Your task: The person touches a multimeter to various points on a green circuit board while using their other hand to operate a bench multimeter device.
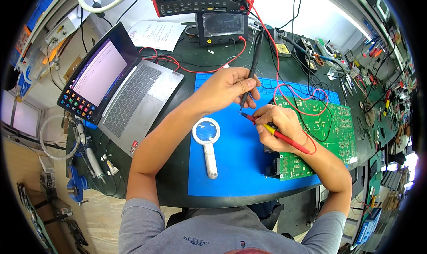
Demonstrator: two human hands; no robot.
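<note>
My left hand [238, 87] is closed around a slim black test probe [254, 60], held nearly upright over the blue mat [231, 165]. Between the fingers of my right hand [280, 125] is a red test probe [291, 142] with a yellow band, its tip aimed up and left. The two probe tips come close together above the mat; whether they touch I cannot tell. Beneath and beside my right hand lies a green circuit board [338, 134], partly covered by my hand and forearm. A white-handled magnifying glass [210, 160] rests on the mat below my left forearm.
An open laptop [133, 98] stands at the left. At the back, a bench multimeter [204, 3] sits above another instrument [222, 25]. Red leads [278, 54] loop across the bench and board. Paper sheets [158, 34], a soldering iron [293, 43] and scattered tools [349, 83] lie around.
</note>
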